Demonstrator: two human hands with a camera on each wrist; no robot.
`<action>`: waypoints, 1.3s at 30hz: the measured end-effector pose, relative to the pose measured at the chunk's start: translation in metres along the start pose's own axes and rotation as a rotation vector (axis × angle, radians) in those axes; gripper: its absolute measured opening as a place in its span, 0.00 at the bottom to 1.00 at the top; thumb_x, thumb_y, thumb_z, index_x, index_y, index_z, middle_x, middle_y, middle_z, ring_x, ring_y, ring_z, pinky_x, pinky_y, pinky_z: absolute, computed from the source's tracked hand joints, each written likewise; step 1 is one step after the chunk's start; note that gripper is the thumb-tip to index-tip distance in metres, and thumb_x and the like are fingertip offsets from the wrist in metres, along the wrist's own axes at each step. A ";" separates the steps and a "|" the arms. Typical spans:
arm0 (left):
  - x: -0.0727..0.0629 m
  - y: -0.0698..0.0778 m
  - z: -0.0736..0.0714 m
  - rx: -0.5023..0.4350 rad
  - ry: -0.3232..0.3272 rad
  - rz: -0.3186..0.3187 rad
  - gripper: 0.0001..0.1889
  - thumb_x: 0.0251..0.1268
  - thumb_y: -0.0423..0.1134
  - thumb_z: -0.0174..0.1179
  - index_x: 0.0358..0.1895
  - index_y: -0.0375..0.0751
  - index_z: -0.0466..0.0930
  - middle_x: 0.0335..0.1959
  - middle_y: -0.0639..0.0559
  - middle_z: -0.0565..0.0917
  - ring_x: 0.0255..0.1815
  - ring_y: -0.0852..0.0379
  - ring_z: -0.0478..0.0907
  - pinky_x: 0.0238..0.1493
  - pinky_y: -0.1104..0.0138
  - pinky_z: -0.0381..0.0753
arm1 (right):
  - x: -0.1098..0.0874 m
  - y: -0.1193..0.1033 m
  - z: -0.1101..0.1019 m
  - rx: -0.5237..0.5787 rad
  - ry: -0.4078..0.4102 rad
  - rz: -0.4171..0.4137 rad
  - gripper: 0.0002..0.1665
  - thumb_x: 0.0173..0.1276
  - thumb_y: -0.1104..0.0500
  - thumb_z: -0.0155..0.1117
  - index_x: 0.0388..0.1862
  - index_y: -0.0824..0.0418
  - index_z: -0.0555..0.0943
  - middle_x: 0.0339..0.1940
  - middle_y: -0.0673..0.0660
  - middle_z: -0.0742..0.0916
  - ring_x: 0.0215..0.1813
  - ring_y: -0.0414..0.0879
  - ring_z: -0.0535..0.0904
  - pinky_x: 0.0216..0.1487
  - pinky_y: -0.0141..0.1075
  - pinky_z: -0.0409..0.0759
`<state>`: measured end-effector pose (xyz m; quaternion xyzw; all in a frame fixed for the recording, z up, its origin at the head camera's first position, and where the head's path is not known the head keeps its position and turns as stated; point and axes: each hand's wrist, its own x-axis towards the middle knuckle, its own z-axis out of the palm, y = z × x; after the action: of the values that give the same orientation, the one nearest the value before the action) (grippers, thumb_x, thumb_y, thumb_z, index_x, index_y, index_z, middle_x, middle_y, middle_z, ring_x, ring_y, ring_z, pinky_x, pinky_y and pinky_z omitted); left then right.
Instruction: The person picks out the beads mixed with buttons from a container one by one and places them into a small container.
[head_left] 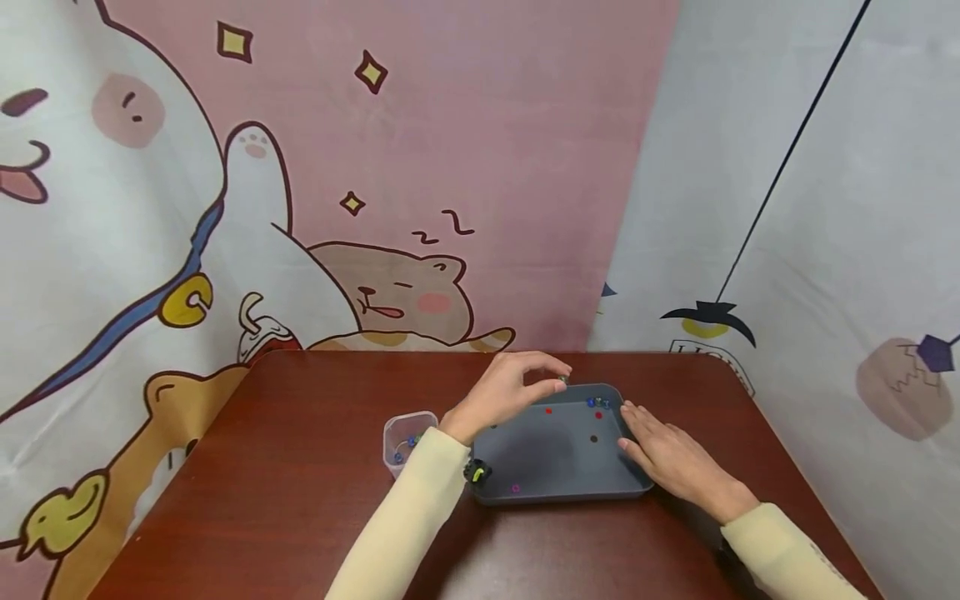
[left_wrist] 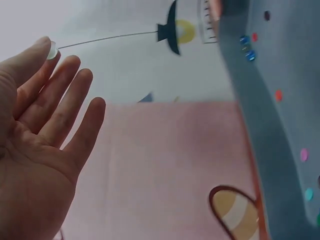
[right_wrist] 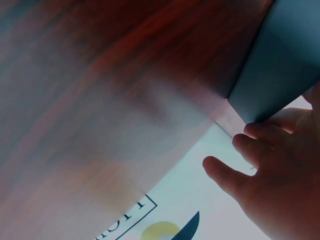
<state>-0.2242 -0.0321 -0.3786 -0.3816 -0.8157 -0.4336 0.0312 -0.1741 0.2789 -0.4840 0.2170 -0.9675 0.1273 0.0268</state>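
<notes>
Between thumb and forefinger, my left hand [head_left: 512, 387] pinches a clear glass marble [left_wrist: 53, 50] with a greenish tint, held up over the far side of a grey tray [head_left: 551, 457]. Its other fingers spread loosely in the left wrist view. My right hand [head_left: 675, 454] lies against the tray's right rim, fingers straight and touching the edge. Three marbles [head_left: 598, 403], mostly blue, sit together in the tray's far right corner. Small coloured spots, among them a red spot [head_left: 598, 415] and a pink ring [head_left: 515, 488], dot the tray floor.
Left of the tray stands a clear plastic box [head_left: 390, 435] with several blue and green marbles in it, partly hidden by my left forearm. Everything stands on a dark red wooden table [head_left: 300, 467]. Cartoon-printed curtains [head_left: 525, 167] hang behind the table and along its sides.
</notes>
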 end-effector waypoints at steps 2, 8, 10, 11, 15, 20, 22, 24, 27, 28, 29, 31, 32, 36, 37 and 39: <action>-0.008 0.002 -0.008 0.005 0.023 0.011 0.12 0.73 0.43 0.66 0.55 0.50 0.88 0.55 0.61 0.87 0.59 0.67 0.80 0.62 0.65 0.78 | 0.000 0.000 0.000 -0.002 -0.005 -0.006 0.39 0.81 0.47 0.58 0.78 0.73 0.64 0.78 0.70 0.69 0.77 0.68 0.65 0.67 0.68 0.69; -0.030 0.001 -0.034 0.058 0.070 0.027 0.10 0.72 0.41 0.67 0.53 0.48 0.88 0.55 0.60 0.87 0.59 0.66 0.81 0.62 0.63 0.79 | 0.001 0.001 -0.002 -0.016 0.000 -0.029 0.39 0.80 0.48 0.60 0.77 0.73 0.65 0.78 0.70 0.69 0.77 0.67 0.66 0.67 0.67 0.69; -0.037 0.000 -0.042 0.085 0.083 0.026 0.10 0.72 0.40 0.68 0.53 0.48 0.89 0.55 0.60 0.87 0.59 0.64 0.81 0.62 0.62 0.79 | 0.003 0.001 -0.003 -0.020 0.004 -0.034 0.39 0.80 0.48 0.60 0.77 0.73 0.65 0.78 0.70 0.69 0.76 0.67 0.66 0.67 0.67 0.69; -0.041 -0.001 -0.046 0.095 0.085 0.022 0.10 0.71 0.40 0.68 0.53 0.48 0.89 0.55 0.60 0.87 0.59 0.64 0.81 0.62 0.61 0.80 | 0.003 0.001 -0.003 -0.021 0.001 -0.035 0.39 0.80 0.48 0.60 0.77 0.73 0.65 0.78 0.70 0.69 0.76 0.67 0.66 0.67 0.67 0.69; -0.055 -0.004 -0.062 0.122 0.081 -0.003 0.10 0.72 0.40 0.67 0.53 0.49 0.88 0.55 0.61 0.87 0.59 0.63 0.81 0.61 0.58 0.80 | 0.004 0.001 -0.001 -0.018 -0.007 -0.032 0.40 0.80 0.47 0.60 0.77 0.73 0.65 0.78 0.70 0.69 0.77 0.68 0.66 0.67 0.67 0.69; -0.069 -0.009 -0.077 0.144 0.078 -0.029 0.10 0.73 0.41 0.66 0.54 0.49 0.88 0.55 0.60 0.87 0.58 0.62 0.82 0.57 0.57 0.83 | 0.004 0.000 0.000 -0.015 -0.003 -0.030 0.40 0.80 0.47 0.59 0.77 0.73 0.65 0.78 0.71 0.69 0.77 0.68 0.66 0.67 0.67 0.69; -0.075 -0.012 -0.082 0.159 0.076 -0.042 0.10 0.73 0.40 0.66 0.53 0.48 0.88 0.54 0.60 0.87 0.58 0.62 0.82 0.57 0.57 0.83 | 0.003 -0.001 -0.001 -0.016 0.001 -0.029 0.40 0.80 0.47 0.59 0.77 0.74 0.65 0.78 0.71 0.69 0.77 0.68 0.66 0.67 0.67 0.70; -0.080 -0.014 -0.085 0.169 0.068 -0.054 0.10 0.73 0.40 0.67 0.53 0.48 0.88 0.54 0.59 0.87 0.58 0.62 0.82 0.56 0.58 0.83 | 0.001 -0.002 -0.002 -0.015 0.007 -0.028 0.40 0.80 0.48 0.60 0.77 0.74 0.65 0.77 0.72 0.69 0.76 0.68 0.66 0.67 0.66 0.70; -0.088 -0.018 -0.089 0.180 0.049 -0.073 0.10 0.73 0.39 0.67 0.53 0.47 0.88 0.54 0.58 0.88 0.58 0.61 0.83 0.57 0.58 0.83 | 0.001 -0.001 -0.002 -0.018 0.013 -0.030 0.40 0.79 0.48 0.61 0.76 0.74 0.66 0.77 0.72 0.70 0.76 0.69 0.67 0.67 0.66 0.70; -0.091 -0.020 -0.090 0.184 0.042 -0.078 0.10 0.73 0.39 0.67 0.53 0.46 0.88 0.54 0.58 0.88 0.58 0.60 0.83 0.56 0.58 0.83 | 0.000 -0.001 -0.002 -0.019 0.013 -0.029 0.40 0.79 0.48 0.61 0.76 0.75 0.66 0.77 0.72 0.70 0.76 0.69 0.67 0.67 0.66 0.70; -0.094 -0.022 -0.090 0.184 0.034 -0.087 0.10 0.72 0.39 0.67 0.53 0.46 0.88 0.54 0.57 0.88 0.58 0.60 0.83 0.56 0.58 0.83 | 0.000 -0.001 -0.001 -0.018 0.014 -0.030 0.40 0.79 0.48 0.61 0.76 0.75 0.66 0.77 0.72 0.70 0.76 0.69 0.67 0.67 0.66 0.70; -0.101 -0.026 -0.092 0.195 0.026 -0.098 0.11 0.72 0.39 0.67 0.53 0.46 0.88 0.54 0.57 0.88 0.57 0.60 0.83 0.55 0.59 0.83 | -0.001 0.000 0.000 -0.020 0.012 -0.026 0.40 0.80 0.48 0.60 0.76 0.75 0.66 0.76 0.72 0.70 0.76 0.69 0.67 0.67 0.66 0.70; -0.105 -0.029 -0.092 0.199 0.024 -0.101 0.11 0.72 0.39 0.67 0.54 0.46 0.88 0.54 0.57 0.88 0.57 0.60 0.83 0.55 0.59 0.83 | -0.001 0.000 0.001 -0.019 0.011 -0.025 0.40 0.79 0.48 0.60 0.76 0.75 0.66 0.76 0.72 0.70 0.76 0.69 0.67 0.67 0.66 0.69; -0.118 -0.037 -0.095 0.211 0.034 -0.120 0.11 0.72 0.38 0.67 0.54 0.48 0.88 0.54 0.58 0.88 0.57 0.60 0.83 0.56 0.58 0.84 | 0.000 0.000 0.000 -0.019 0.013 -0.025 0.40 0.79 0.48 0.61 0.76 0.75 0.67 0.76 0.72 0.71 0.75 0.69 0.67 0.67 0.67 0.70; -0.121 -0.038 -0.096 0.207 0.034 -0.127 0.11 0.72 0.38 0.67 0.54 0.48 0.88 0.54 0.58 0.88 0.57 0.60 0.83 0.57 0.56 0.83 | 0.000 0.000 0.000 -0.018 0.014 -0.025 0.40 0.79 0.48 0.61 0.76 0.75 0.67 0.76 0.72 0.71 0.75 0.69 0.67 0.66 0.67 0.70; -0.126 -0.041 -0.096 0.196 0.032 -0.147 0.11 0.72 0.38 0.67 0.54 0.49 0.88 0.54 0.59 0.87 0.58 0.59 0.83 0.57 0.55 0.83 | -0.001 0.000 0.000 -0.015 0.017 -0.024 0.40 0.79 0.48 0.61 0.76 0.75 0.67 0.76 0.72 0.71 0.75 0.69 0.67 0.66 0.67 0.70</action>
<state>-0.1887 -0.1913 -0.3951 -0.3090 -0.8793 -0.3591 0.0494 -0.1734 0.2787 -0.4843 0.2273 -0.9654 0.1217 0.0381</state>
